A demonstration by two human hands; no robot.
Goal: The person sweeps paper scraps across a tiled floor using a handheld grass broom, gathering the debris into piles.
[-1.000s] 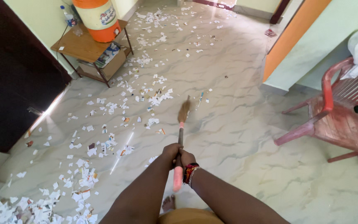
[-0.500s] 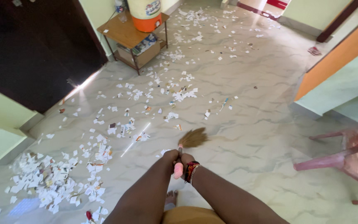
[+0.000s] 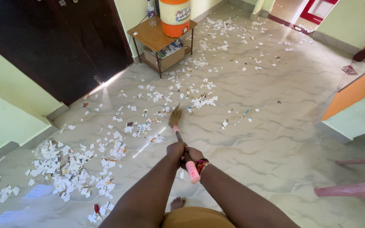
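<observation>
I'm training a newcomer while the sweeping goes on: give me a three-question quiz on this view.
1. True or false: both hands grip the broom.
2. The broom's bristles point toward: A) the small wooden table B) the red plastic chair.
3. Which side of the floor holds the thickest paper scraps?

Key: 1. True: left hand and right hand clasp the handle. 2. A. 3. The left side.

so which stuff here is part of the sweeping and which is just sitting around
In the work:
left hand
right hand
broom
paper scraps

Lying about:
wooden side table
orange water dispenser
red plastic chair
dark door
</observation>
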